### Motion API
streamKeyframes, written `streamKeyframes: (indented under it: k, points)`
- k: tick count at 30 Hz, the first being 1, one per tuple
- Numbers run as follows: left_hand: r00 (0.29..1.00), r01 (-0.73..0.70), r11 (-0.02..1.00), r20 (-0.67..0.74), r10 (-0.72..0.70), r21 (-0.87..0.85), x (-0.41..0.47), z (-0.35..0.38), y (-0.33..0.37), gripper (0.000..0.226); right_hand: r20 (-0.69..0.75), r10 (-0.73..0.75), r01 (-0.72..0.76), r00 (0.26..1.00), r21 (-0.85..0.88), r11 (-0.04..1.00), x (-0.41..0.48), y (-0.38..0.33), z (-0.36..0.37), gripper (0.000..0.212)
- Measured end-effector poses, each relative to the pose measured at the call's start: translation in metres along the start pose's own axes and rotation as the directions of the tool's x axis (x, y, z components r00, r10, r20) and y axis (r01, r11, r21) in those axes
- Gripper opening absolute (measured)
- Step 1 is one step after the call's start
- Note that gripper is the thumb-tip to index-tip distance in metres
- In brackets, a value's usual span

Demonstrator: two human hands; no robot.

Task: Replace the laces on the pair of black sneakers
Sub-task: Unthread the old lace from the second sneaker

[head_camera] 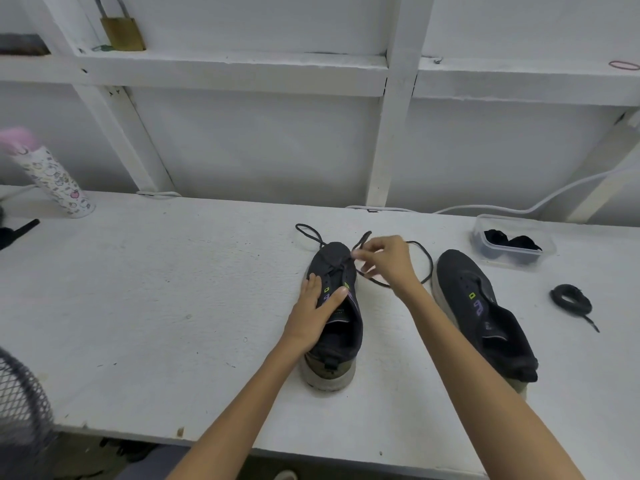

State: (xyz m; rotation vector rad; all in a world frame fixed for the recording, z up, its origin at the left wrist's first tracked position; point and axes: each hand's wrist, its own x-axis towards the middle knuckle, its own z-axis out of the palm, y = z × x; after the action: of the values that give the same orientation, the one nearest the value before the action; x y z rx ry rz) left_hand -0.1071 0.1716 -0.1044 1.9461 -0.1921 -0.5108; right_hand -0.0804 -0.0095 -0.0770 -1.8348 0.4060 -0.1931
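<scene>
Clear tub (pixel 482 227) holding black laces (pixel 512 244), right hand (pixel 388 262) pinching lace (pixel 428 263)

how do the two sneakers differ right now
The left sneaker has a lace through its front eyelets; the right sneaker has none. The left hand presses the left sneaker while the right hand pinches its lace; the right sneaker lies untouched. Both are black with green and purple marks.

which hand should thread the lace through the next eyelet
Right: the right hand pinches the lace beside the eyelets, while the left hand lies flat on the sneaker, steadying it.
</scene>
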Motion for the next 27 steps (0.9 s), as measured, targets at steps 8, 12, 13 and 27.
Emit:
streamKeyframes:
  k: [8, 12, 13, 27]
  points:
    - [1.0, 0.005, 1.0, -0.008, -0.005, -0.02, 0.0, 0.001, -0.001, 0.081, 0.092, 0.083, -0.081, 0.992, -0.025, 0.996, -0.01, 0.007, 0.001, 0.024]
    - [1.0, 0.004, 1.0, -0.007, -0.004, -0.018, -0.001, 0.0, -0.001, 0.082, -0.054, -0.016, 0.016, 0.998, -0.004, 1.0, -0.004, 0.005, 0.001, 0.017]
    - [1.0, 0.005, 1.0, -0.004, -0.005, -0.021, -0.001, 0.0, -0.001, 0.081, -0.153, -0.023, 0.034, 0.988, 0.072, 0.997, -0.001, 0.001, -0.002, 0.016]
    - [1.0, 0.006, 1.0, -0.005, -0.006, 0.018, 0.0, 0.001, -0.001, 0.082, -0.392, 0.039, 0.04, 0.919, 0.191, 0.981, -0.005, -0.002, 0.004, 0.025]
